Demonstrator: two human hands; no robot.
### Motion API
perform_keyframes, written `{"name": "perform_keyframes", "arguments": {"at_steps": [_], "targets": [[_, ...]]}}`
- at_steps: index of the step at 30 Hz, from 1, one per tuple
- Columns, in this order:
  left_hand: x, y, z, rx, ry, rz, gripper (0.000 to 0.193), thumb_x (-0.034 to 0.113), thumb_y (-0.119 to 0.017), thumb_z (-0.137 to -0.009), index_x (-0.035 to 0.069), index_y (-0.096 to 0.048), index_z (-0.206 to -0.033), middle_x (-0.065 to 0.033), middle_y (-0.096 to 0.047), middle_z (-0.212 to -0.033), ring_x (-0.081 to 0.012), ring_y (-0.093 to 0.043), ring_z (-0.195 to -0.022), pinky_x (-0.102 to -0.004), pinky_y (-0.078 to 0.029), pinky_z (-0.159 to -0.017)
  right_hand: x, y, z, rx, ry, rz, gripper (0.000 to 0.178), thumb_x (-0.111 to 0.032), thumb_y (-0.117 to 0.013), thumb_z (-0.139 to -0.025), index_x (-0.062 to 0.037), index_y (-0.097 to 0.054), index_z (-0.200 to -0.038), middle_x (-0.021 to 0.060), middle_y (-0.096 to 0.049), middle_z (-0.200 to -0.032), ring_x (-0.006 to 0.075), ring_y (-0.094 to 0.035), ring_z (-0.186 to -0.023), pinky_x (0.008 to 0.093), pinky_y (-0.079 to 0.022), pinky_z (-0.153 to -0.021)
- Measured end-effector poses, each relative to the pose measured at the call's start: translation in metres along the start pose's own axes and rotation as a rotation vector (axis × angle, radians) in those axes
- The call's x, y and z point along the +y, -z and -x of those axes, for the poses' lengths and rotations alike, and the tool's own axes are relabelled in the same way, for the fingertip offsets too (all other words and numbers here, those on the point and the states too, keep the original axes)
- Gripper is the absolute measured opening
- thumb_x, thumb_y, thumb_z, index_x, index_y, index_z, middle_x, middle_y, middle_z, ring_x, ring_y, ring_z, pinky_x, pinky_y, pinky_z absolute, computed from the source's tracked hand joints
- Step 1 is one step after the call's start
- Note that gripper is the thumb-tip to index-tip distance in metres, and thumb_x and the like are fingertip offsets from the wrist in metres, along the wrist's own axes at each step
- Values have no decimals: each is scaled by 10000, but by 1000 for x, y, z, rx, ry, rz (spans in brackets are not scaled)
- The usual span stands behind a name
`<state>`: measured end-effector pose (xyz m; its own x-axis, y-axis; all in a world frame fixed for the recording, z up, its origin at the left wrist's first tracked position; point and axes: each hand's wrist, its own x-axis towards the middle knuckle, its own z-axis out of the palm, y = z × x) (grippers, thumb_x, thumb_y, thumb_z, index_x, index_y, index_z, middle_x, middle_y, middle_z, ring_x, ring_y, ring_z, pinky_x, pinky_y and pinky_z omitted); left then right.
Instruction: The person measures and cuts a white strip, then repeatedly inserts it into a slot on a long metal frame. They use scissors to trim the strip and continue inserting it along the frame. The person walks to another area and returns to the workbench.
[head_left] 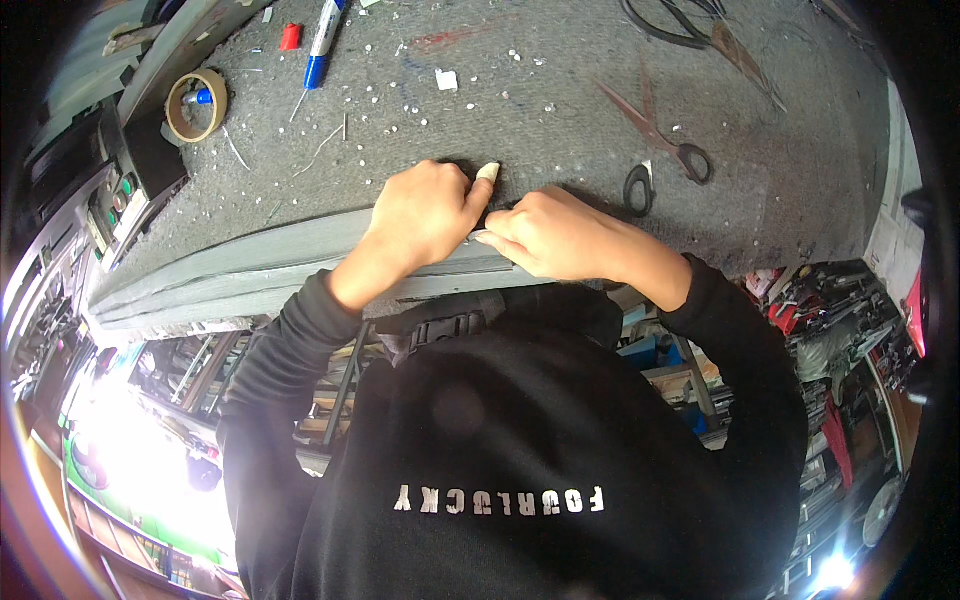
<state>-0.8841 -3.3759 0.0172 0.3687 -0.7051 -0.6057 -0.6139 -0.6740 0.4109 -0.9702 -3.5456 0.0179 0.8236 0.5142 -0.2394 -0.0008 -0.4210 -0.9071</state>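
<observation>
My left hand (425, 215) and my right hand (560, 235) meet close together at the near edge of a grey carpeted worktop (330, 190). The fingers of both are curled in and closed, with the left thumb pointing up and away from me. A bit of something dark shows between them, but my fingers hide most of it and I cannot make out its kind. Just beyond my right hand lie scissors (655, 128) with dark handles and reddish-brown blades, opened on the worktop.
A tape roll (172, 108), a blue-and-white marker (321, 45) and a red cap (290, 37) lie at the far left. Large black-handled shears (735, 50) rest at the far right. White specks and thread scraps dot the surface. A control box (120, 200) with green buttons stands left.
</observation>
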Motion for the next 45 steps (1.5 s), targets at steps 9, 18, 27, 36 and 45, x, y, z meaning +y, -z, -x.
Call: {"name": "perform_keyframes", "arguments": {"at_steps": [9,18,27,36,45], "targets": [[2,3,0,-2,46,62,280,286,-474,-944,71,-644,-884,-202,-569,-674,-406,-573,-649,-512,-453,-571,-6,-4,1,-7,-29,-22,277,-193,-562,-913,-3,-599,-715,212,-555,-579,401,-563,-543,471,-431,-523],[5,9,-2,6,66,93,350,298,-444,-957,40,-639,-822,-206,-561,-635,-412,-585,-622,-528,-464,-593,3,-16,-7,6,37,-75,199,-177,-562,-909,-9,-631,-826,211,-586,-640,399,-576,-587,473,-440,-552],[4,15,-4,-16,105,202,529,353,-419,-969,-22,-592,-640,-242,-569,-621,-449,-578,-658,-532,-468,-631,-13,0,8,-14,-229,-375,243,-204,-542,-926,-13,-611,-793,168,-597,-649,344,-592,-607,420,-444,-591],[14,18,0,66,176,238,571,363,-426,-960,-52,-585,-600,-269,-564,-604,-464,-585,-652,-530,-480,-647,-27,-20,10,115,-282,-71,233,-158,-538,-910,-1,-589,-746,184,-595,-646,376,-603,-626,459,-445,-589],[12,22,10,-64,60,147,326,312,-469,-890,50,-635,-789,-180,-642,-712,-375,-660,-727,-475,-537,-626,-42,-23,13,194,-235,-35,263,-134,-527,-919,5,-503,-697,208,-516,-594,396,-522,-530,438,-376,-498]]}}
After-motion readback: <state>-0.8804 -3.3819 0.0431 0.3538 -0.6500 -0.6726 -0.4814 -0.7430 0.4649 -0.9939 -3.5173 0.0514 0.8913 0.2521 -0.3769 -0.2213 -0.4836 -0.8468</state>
